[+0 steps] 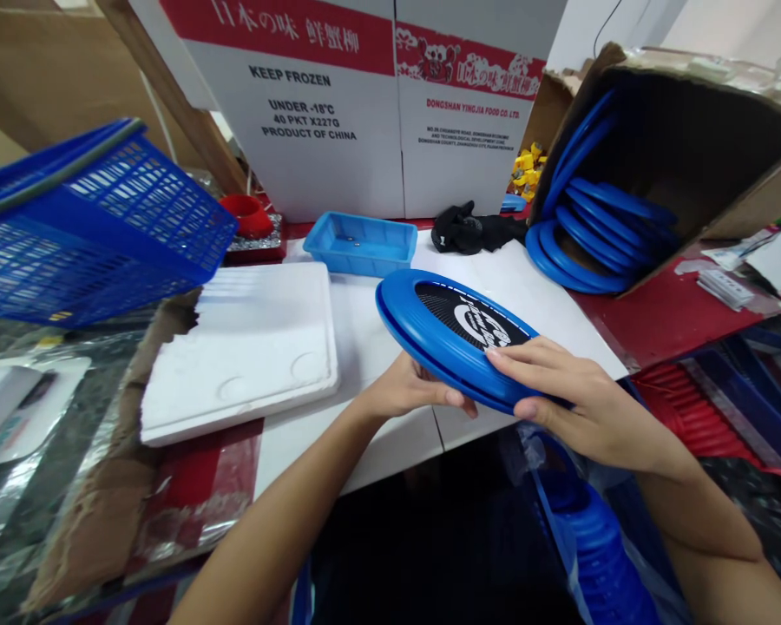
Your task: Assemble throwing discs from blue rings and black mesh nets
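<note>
A blue frisbee [443,334] with a black centre and white lettering is held tilted above the white work surface. Its edge shows two blue layers with a narrow gap between them. My left hand [407,386] grips the near left edge from below, thumb along the rim and most fingers hidden underneath. At the right edge, my right hand [566,395] is closed on the rim, its fingers on top and its thumb at the near side. Behind the frisbee lie a light blue tray [364,265] with tiny bits in it and a black glove [465,227].
An open carton [709,156] on the right holds several blue rings [615,234]. A white foam slab [253,338] and a blue mesh basket [123,208] stand left. White printed cartons [338,178] form the back. Bagged blue parts [599,538] sit below right.
</note>
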Tool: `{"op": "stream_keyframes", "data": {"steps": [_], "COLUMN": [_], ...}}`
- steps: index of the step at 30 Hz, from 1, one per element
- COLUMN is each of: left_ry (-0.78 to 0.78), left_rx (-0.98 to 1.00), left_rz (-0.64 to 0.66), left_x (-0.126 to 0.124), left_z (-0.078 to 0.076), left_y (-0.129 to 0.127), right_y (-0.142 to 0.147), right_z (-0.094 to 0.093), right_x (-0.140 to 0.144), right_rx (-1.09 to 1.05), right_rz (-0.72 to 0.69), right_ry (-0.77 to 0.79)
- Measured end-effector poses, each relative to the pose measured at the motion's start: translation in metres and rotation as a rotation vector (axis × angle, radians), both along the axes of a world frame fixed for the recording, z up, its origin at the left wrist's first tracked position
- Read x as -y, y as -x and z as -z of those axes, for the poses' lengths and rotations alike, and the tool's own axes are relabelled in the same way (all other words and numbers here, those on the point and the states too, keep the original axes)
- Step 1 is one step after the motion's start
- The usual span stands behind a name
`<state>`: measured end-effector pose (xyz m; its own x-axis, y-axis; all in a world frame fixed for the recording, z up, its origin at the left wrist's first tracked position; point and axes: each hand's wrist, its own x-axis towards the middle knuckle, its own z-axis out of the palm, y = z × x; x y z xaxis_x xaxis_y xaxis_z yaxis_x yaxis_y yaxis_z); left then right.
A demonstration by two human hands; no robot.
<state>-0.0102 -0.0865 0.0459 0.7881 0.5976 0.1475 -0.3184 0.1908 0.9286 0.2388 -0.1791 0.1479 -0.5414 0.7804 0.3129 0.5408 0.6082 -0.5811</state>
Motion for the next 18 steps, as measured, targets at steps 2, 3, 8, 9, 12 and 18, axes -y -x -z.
{"op": "stream_keyframes", "data": {"steps": [2,3,8,9,12,18], "left_ry": [0.013,0.014,0.017,0.018,0.01,0.018], "left_rx": [0.028,0.034,0.023,0.021,0.031,0.035], "left_rz": [-0.011,-0.012,0.013,0.018,0.031,0.011], "left_x": [0.0,0.0,0.001,0.001,0.001,0.001], "left_z": [0.002,0.002,0.005,0.006,0.008,0.004], "left_y": [-0.001,-0.001,-0.001,-0.001,-0.001,-0.006], "right_y": [0.001,0.001,0.001,0.0,-0.001,0.002], "right_z": [0.001,0.001,0.006,0.007,0.009,0.011], "right_x": [0.003,0.004,0.01,0.01,0.011,0.015], "right_rx": [0.015,0.015,0.035,0.042,0.062,0.094], "right_rz": [0.016,0.024,0.04,0.04,0.037,0.048], "right_ry": [-0.009,-0.012,-0.04,-0.051,-0.085,-0.134]}}
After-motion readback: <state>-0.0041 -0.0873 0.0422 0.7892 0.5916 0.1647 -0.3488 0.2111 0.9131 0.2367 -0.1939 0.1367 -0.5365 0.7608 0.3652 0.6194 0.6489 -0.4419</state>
